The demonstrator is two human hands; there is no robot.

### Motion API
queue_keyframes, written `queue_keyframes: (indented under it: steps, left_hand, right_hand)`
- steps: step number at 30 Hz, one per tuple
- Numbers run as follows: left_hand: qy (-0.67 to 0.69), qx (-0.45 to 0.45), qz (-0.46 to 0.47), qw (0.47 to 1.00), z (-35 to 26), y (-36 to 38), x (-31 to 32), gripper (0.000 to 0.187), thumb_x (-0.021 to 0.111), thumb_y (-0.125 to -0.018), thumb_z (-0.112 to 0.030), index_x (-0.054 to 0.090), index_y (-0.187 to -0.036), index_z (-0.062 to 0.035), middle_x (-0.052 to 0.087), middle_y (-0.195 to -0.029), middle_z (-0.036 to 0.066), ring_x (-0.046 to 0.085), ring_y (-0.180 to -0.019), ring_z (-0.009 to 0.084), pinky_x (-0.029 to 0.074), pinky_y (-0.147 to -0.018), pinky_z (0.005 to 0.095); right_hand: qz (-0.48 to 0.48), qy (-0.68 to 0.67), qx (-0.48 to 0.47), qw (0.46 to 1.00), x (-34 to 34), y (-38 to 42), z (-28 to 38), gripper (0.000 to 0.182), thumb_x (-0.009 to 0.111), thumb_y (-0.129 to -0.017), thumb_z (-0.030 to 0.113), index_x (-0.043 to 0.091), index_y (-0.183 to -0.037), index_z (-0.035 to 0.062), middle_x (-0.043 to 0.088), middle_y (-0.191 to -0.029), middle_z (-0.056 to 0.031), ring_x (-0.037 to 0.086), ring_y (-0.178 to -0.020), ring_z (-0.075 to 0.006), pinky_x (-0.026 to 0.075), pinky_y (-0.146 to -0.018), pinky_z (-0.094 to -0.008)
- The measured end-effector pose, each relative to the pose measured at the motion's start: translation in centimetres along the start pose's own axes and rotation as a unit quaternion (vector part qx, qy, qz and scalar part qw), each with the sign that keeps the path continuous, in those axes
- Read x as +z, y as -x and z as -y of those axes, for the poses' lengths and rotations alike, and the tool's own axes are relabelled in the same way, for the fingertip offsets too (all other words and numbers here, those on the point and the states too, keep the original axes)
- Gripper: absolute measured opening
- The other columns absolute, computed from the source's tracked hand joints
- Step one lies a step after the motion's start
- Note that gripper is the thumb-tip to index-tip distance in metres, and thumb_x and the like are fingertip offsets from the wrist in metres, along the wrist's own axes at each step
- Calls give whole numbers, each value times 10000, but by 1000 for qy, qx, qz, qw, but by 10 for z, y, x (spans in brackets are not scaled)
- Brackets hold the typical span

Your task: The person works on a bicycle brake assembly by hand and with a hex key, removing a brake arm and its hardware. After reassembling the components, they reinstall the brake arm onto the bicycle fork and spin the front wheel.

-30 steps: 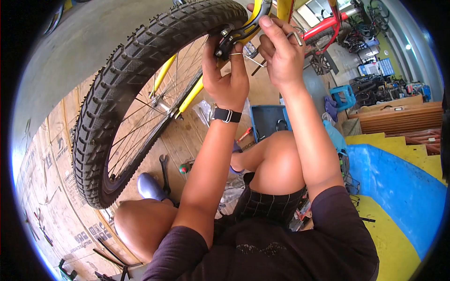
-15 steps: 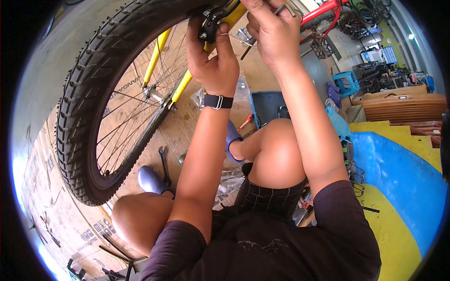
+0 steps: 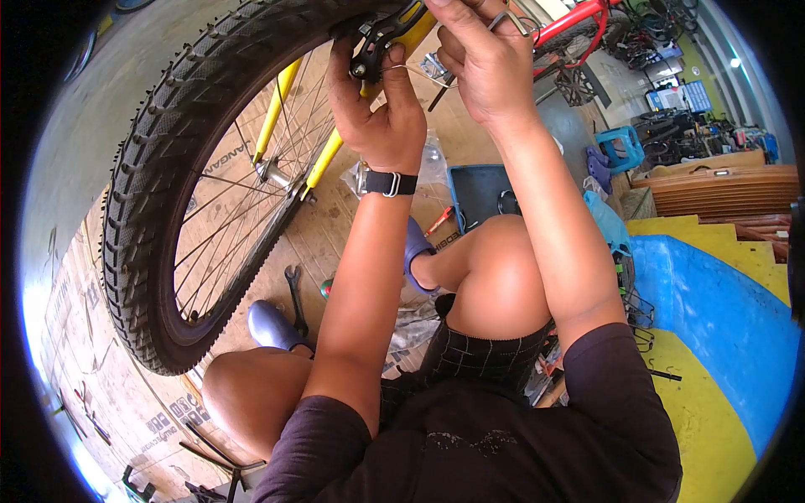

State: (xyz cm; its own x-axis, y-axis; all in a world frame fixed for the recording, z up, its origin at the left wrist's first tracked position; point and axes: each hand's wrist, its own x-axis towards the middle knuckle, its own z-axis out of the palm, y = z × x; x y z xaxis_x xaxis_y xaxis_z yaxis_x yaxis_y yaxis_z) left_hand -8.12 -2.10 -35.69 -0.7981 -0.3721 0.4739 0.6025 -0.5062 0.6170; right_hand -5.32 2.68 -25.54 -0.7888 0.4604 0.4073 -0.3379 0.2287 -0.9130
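A bicycle wheel with a knobby black tire [image 3: 151,168] stands at the left under a yellow fork [image 3: 277,113]. At the top, my left hand [image 3: 381,117] holds a black brake arm [image 3: 369,54] beside the tire, thumb and fingers around it. A thin bare cable [image 3: 423,70] runs from near my left thumb toward my right hand. My right hand [image 3: 490,63] is closed around a metal hex key [image 3: 510,18], whose bent end sticks out past the fingers. The upper fingertips of my right hand are cut off by the frame's edge.
Cardboard [image 3: 335,243] covers the floor, with a wrench [image 3: 295,298] and a red screwdriver [image 3: 439,220] on it. A blue bin [image 3: 470,189] lies beyond my knee. A red bicycle frame [image 3: 579,17], a blue stool [image 3: 619,149] and a blue-and-yellow structure [image 3: 713,293] are to the right.
The hex key in my right hand has turned slightly, and that hand has shifted a little left. My left hand keeps its hold; the wheel has shifted slightly in view.
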Motion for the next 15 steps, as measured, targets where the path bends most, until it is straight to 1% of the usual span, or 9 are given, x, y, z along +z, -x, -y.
queue_keyframes:
  steps: [5, 8, 11, 14, 15]
  left_hand:
    - [-18, -9, -1, 1000, 1, 1, -1, 477, 687, -930, -10, 489, -1352, 93, 653, -1209, 169, 647, -1044, 197, 525, -912, 301]
    - [-42, 21, 8, 999, -2, -1, -3, 472, 695, -930, -20, 501, -1342, 100, 655, -1214, 174, 649, -1048, 201, 529, -907, 302]
    - [-35, 25, 3, 999, -1, 0, -2, 464, 693, -925, -9, 511, -1338, 97, 655, -1222, 181, 648, -1056, 201, 528, -911, 303]
    - [-59, 35, 6, 998, 2, -2, -3, 449, 690, -919, 3, 520, -1325, 92, 660, -1202, 172, 650, -1036, 194, 529, -899, 299]
    - [-52, 42, -2, 998, 5, -2, -3, 468, 710, -907, -23, 530, -1328, 76, 667, -1196, 164, 659, -1011, 193, 530, -876, 292]
  right_hand:
    - [15, -26, 11, 999, -3, -1, -1, 258, 734, -939, 301, 705, -985, 49, 522, -652, 97, 370, -472, 4, 244, -434, -183]
    - [22, -31, 18, 999, -4, -1, -1, 251, 731, -940, 301, 704, -977, 53, 507, -641, 102, 371, -475, 6, 238, -434, -185]
    - [20, -36, 25, 999, -4, 0, -1, 241, 731, -942, 294, 706, -975, 56, 513, -639, 100, 373, -477, 4, 241, -436, -187]
    - [5, 15, 7, 1000, 0, -1, 2, 247, 742, -935, 298, 706, -965, 55, 532, -646, 92, 375, -479, -2, 249, -441, -187]
    - [0, 25, 1, 1000, 0, 0, 3, 252, 746, -933, 300, 705, -962, 54, 539, -651, 89, 379, -482, -4, 253, -445, -187]
